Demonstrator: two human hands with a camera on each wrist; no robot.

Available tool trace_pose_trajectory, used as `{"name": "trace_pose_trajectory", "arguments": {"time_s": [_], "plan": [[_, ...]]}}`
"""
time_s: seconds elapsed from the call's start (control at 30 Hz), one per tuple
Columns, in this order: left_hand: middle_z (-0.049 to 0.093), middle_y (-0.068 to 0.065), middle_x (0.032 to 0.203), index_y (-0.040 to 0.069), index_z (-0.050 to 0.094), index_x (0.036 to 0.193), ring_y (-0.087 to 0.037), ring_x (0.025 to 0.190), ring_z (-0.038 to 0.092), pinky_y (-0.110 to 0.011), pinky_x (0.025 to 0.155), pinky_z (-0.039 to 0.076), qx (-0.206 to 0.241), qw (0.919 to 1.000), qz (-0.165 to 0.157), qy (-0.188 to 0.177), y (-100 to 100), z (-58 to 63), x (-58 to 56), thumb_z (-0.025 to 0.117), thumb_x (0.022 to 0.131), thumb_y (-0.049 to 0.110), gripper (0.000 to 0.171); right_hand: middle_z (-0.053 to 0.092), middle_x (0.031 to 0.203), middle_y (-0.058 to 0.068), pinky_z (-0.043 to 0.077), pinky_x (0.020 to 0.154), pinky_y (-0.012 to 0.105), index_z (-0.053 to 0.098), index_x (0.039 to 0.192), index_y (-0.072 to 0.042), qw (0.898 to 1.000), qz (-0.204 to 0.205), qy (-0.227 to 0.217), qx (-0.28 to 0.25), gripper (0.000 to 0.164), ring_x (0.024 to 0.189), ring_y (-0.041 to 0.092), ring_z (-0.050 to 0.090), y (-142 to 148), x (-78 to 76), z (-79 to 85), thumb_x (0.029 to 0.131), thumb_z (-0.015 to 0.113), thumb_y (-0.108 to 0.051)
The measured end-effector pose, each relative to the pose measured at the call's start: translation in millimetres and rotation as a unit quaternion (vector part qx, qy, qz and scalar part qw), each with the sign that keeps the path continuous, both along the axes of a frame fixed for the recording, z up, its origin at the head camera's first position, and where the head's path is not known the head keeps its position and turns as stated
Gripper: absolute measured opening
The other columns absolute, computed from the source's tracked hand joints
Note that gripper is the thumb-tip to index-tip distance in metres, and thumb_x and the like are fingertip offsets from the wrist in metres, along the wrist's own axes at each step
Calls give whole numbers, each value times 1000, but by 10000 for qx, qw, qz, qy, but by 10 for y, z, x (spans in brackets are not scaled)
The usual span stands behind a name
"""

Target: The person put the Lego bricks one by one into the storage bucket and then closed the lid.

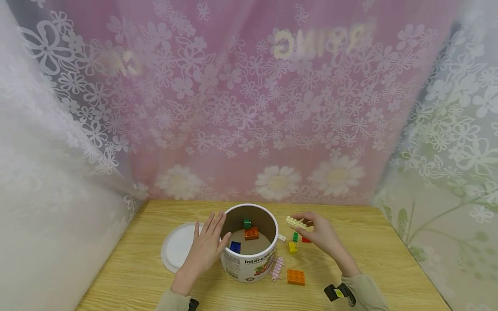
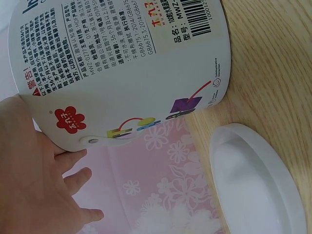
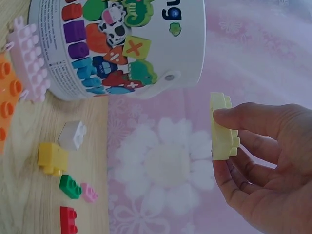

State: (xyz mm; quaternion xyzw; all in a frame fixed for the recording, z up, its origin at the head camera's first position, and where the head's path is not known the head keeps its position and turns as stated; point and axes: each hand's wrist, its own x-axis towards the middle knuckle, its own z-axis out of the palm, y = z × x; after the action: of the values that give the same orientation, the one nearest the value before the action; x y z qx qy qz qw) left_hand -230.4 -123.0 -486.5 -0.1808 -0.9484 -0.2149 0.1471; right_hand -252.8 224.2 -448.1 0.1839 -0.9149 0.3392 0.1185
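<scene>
A pale yellow building brick [image 3: 222, 134] with studs is pinched between the thumb and fingers of my right hand [image 1: 320, 233], held up to the right of the bucket. The round white bucket [image 1: 249, 265] stands upright with its top uncovered. Inside it lie a blue brick [image 1: 235, 247], an orange brick [image 1: 251, 233] and a green brick [image 1: 247, 223]. With fingers extended, my left hand [image 1: 208, 244] rests against the bucket's left rim; the left wrist view shows the hand [image 2: 41, 180] at the bucket's printed side.
A white lid [image 1: 177, 248] lies left of the bucket. Right of it are a pink brick [image 1: 277, 268], an orange brick [image 1: 296, 277], a yellow brick [image 1: 292, 247], a white brick [image 3: 72, 135], a green brick [image 3: 70, 186], a small pink brick [image 3: 89, 192] and a red brick [image 3: 68, 220].
</scene>
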Motion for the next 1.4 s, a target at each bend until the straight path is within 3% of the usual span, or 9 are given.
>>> {"name": "trace_pose_trajectory", "arguments": {"time_s": [0.53,0.73,1.0,1.23,1.4], "plan": [[32,-9,164,8,35,159,-32,153,23,-69,119,9,-84,10000,-14,40,-12,-23,-11,46,107,44,64,70,116,8,58,83,45,75,121,-15,9996,270,-72,-38,32,96,24,66,-328,-97,105,90,77,-11],[33,-9,164,8,35,159,-33,153,24,-69,118,12,-148,9998,11,141,-16,-32,-14,46,107,44,64,70,115,8,57,82,44,75,119,-12,9989,465,-42,-93,31,94,23,65,-501,-136,138,89,78,-9],[33,-9,164,8,34,159,-33,153,24,-69,119,9,-113,9999,-13,82,-17,-13,-9,46,107,44,64,71,115,8,58,81,43,75,119,-11,9964,848,70,-51,32,91,20,64,-688,-193,102,88,79,-6],[33,-9,164,7,35,158,-32,153,24,-69,119,11,-112,9999,10,95,-13,-16,-9,50,107,40,63,70,105,0,49,65,25,76,117,-15,9942,1055,151,121,30,78,15,58,-821,-197,30,88,79,-9],[32,-9,164,8,35,159,-32,153,23,-68,119,10,-94,9999,14,39,-13,-15,-8,48,107,41,63,71,107,0,55,72,32,76,118,-15,9929,1168,148,153,30,86,15,63,-896,-194,5,89,79,-11]]}}
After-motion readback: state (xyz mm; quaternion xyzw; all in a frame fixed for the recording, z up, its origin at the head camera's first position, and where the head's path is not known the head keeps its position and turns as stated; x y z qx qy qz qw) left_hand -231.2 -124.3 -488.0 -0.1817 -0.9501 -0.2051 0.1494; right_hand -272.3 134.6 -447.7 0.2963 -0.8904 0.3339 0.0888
